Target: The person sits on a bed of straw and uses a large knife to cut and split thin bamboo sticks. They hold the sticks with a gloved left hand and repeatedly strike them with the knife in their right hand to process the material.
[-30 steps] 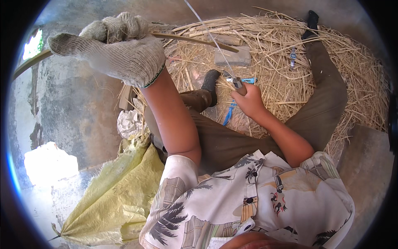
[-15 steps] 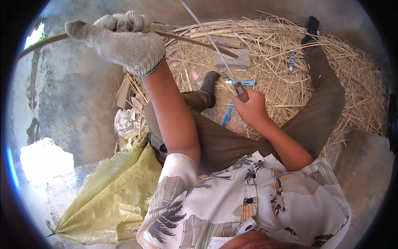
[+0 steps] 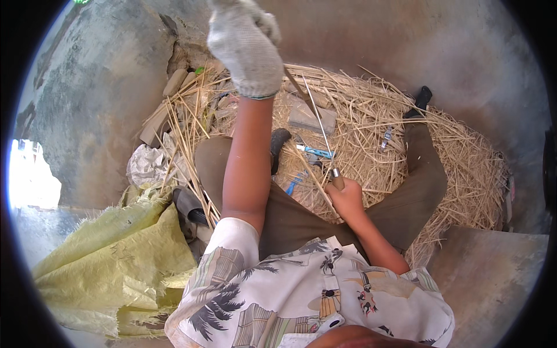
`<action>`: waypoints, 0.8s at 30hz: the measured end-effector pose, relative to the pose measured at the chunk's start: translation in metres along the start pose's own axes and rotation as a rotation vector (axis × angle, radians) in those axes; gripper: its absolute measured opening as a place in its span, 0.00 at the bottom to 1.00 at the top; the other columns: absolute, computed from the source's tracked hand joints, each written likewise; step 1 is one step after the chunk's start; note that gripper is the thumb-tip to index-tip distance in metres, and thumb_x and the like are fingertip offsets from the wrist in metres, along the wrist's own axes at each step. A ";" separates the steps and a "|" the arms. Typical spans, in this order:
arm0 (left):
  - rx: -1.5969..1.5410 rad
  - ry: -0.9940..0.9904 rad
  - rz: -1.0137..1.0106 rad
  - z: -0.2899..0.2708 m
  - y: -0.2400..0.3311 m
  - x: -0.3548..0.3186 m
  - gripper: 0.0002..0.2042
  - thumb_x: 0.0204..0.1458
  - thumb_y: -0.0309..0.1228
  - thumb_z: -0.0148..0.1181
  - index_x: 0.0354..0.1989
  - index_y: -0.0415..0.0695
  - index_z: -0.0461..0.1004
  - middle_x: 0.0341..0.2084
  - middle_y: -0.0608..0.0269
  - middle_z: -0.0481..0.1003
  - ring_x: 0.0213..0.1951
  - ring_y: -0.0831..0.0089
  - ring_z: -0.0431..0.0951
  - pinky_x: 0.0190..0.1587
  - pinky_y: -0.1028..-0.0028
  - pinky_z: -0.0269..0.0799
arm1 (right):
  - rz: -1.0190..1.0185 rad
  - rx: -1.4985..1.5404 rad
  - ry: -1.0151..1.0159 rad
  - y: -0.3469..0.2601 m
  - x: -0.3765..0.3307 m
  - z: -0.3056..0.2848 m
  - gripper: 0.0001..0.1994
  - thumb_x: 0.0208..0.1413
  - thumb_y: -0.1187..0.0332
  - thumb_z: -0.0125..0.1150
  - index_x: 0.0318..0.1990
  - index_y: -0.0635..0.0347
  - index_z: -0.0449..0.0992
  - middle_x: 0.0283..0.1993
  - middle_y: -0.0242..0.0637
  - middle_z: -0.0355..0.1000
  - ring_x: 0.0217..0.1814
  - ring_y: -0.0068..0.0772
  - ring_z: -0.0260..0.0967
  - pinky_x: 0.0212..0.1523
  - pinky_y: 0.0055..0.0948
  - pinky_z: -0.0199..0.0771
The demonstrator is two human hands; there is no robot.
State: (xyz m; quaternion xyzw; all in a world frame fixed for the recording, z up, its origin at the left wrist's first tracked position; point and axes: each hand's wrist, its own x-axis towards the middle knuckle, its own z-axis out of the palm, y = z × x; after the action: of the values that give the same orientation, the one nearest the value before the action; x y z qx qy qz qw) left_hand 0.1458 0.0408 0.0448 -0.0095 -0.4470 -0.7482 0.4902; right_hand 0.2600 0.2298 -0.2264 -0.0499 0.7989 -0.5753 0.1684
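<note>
Head view: left grip wrapped round a thin strip, right grip round a knife; best keep the blade steady, clear of the glove.

Shows a slim, shiny knife with a wooden handle, tilted up-left. Overlaps in view a brown strip, slanting likewise.
</note>
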 end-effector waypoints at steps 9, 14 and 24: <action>0.048 -0.091 -0.093 -0.002 0.000 -0.003 0.20 0.65 0.51 0.54 0.37 0.45 0.76 0.13 0.77 0.53 0.14 0.87 0.53 0.16 0.80 0.49 | 0.523 0.679 -0.281 -0.030 -0.005 -0.015 0.10 0.56 0.73 0.59 0.25 0.58 0.66 0.16 0.28 0.59 0.10 0.19 0.53 0.11 0.25 0.55; 0.068 -0.143 -0.023 0.006 0.002 -0.015 0.21 0.66 0.49 0.54 0.24 0.49 0.69 0.13 0.77 0.55 0.14 0.86 0.55 0.17 0.79 0.50 | 0.329 0.502 -0.100 -0.005 -0.013 0.017 0.12 0.58 0.71 0.61 0.24 0.57 0.65 0.15 0.26 0.57 0.10 0.19 0.53 0.11 0.25 0.54; 0.038 -0.039 0.007 -0.017 -0.011 0.008 0.21 0.67 0.47 0.52 0.23 0.50 0.64 0.13 0.76 0.59 0.13 0.85 0.59 0.16 0.80 0.51 | 0.072 0.372 0.069 -0.005 0.001 -0.001 0.11 0.60 0.75 0.58 0.25 0.59 0.66 0.15 0.27 0.60 0.11 0.18 0.54 0.12 0.23 0.53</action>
State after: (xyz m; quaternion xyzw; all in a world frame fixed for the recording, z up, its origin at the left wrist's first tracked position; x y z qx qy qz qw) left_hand 0.1406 0.0246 0.0308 -0.0163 -0.4706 -0.7374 0.4843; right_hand 0.2586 0.2285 -0.2216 0.0304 0.6854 -0.7080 0.1674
